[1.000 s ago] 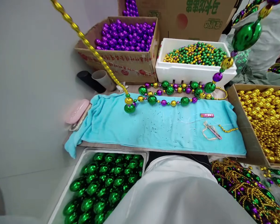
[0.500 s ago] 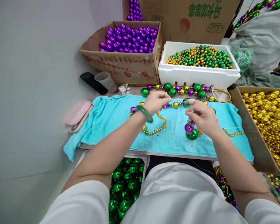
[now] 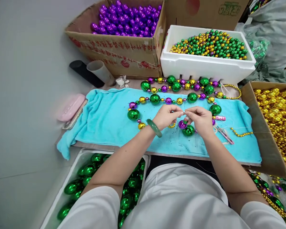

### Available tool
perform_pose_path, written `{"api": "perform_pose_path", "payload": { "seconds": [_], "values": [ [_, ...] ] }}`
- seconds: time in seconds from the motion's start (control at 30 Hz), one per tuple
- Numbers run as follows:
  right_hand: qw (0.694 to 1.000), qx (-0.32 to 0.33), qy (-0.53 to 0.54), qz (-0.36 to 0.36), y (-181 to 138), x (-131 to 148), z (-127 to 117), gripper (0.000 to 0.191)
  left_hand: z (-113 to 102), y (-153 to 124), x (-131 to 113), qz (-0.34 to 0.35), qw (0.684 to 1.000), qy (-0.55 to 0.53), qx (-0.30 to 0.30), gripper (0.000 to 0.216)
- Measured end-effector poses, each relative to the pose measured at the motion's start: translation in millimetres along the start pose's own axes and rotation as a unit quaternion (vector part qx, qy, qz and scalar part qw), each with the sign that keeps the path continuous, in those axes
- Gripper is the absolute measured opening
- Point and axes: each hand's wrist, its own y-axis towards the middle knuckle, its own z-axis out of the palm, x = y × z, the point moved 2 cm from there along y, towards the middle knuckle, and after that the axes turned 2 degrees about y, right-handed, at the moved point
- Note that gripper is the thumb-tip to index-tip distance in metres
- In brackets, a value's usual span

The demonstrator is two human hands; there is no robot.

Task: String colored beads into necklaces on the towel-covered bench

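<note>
Bead necklace [image 3: 173, 101], strung in green, purple and gold, lies in a loop on the turquoise towel [image 3: 109, 117], its long axis running left to right across the towel's far half. Both loose ends meet at the near-middle of the towel, where the left hand [image 3: 166, 116] and right hand [image 3: 200, 119] sit side by side, equally near. Fingers [image 3: 180, 113] of each hand are pinched on a fine thread stretched between them, just above a purple bead [image 3: 181, 124] and a large green bead [image 3: 188, 130] resting on the towel directly beneath. Small scissors [image 3: 225, 135] lie on the towel right of the hands. Beyond the towel stand a cardboard box of purple beads [image 3: 124, 54] and a white foam box of mixed beads [image 3: 205, 65].
</note>
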Motion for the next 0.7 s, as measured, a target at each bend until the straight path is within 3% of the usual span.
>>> {"api": "perform_pose_path", "payload": {
  "seconds": [0.2, 0.4, 0.53, 0.63, 0.7],
  "values": [
    [0.998, -0.049, 0.008, 0.03, 3, -4, 3, 0.016, -1, -1, 11, 0.072, 0.993, 0.089, -0.009, 0.012],
    [0.997, -0.065, 0.014, 0.047, 8, -11, 0, 0.017, -5, -1, 24, 0.121, 0.975, 0.156, -0.103, 0.015],
    [0.996, 0.011, -0.08, -0.046, 2, -2, -3, 0.012, -8, 3, 30, 0.086, 0.98, 0.126, -0.131, 0.015],
    [0.984, 0.097, -0.126, -0.085, -1, 1, 0, 0.011, -7, 4, 27, 0.075, 0.988, 0.101, -0.087, 0.013],
    [0.983, 0.11, -0.122, -0.081, 0, -2, 2, 0.011, -5, 2, 24, 0.069, 0.993, 0.081, -0.049, 0.011]
  ]
}}
